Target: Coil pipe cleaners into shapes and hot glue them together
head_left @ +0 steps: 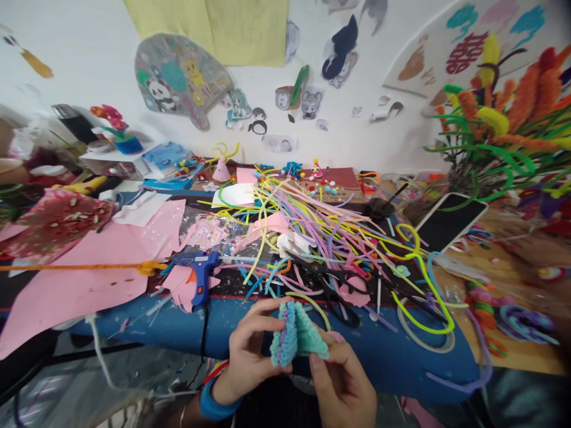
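In front of me, over the table's near edge, my left hand [250, 351] is closed on the left side of a small folded fuzzy piece [289, 339]. It looks made of pipe cleaner, with mint green, light blue and purple bands. My right hand [345, 380] pinches the mint green flap on its right between thumb and fingers. The two halves stand apart at an angle, like a tent. Just beyond, black-handled scissors [336, 297] and a blue glue gun [203, 279] lie on the table.
A heap of loose pipe cleaners [307, 220] spreads across the middle. Pink felt [98, 270] covers the left. A phone [450, 223] leans by pipe-cleaner flowers [513, 113]. A tape roll [426, 339] lies near the edge. Another person's hand [535, 252] is at the right.
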### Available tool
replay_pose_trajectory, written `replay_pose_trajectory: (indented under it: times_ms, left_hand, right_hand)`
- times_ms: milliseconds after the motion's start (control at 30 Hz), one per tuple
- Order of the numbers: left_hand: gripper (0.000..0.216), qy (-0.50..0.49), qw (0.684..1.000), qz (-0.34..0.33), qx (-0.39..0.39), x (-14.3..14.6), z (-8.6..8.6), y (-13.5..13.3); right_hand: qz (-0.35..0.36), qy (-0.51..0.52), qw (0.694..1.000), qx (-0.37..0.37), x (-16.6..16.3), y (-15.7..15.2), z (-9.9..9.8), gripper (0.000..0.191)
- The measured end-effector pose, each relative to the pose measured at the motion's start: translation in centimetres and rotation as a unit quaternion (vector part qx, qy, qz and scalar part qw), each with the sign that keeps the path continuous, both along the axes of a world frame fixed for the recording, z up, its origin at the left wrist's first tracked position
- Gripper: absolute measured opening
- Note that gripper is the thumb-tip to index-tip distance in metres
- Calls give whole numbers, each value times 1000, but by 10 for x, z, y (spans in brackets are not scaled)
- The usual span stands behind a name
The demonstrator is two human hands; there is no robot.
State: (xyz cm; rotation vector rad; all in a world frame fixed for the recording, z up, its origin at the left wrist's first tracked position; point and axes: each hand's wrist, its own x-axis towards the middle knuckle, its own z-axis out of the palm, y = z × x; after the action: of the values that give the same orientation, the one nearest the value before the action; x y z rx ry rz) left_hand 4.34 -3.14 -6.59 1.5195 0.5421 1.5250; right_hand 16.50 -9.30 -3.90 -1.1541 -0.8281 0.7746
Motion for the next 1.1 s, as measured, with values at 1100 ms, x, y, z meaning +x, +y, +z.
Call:
replay_pose_trajectory:
  times_ms: [1100]
  left_hand:
    - [47, 31, 999, 12, 24, -2, 0, 3]
  right_hand:
    - [27, -251, 961, 113, 10, 1, -10, 27]
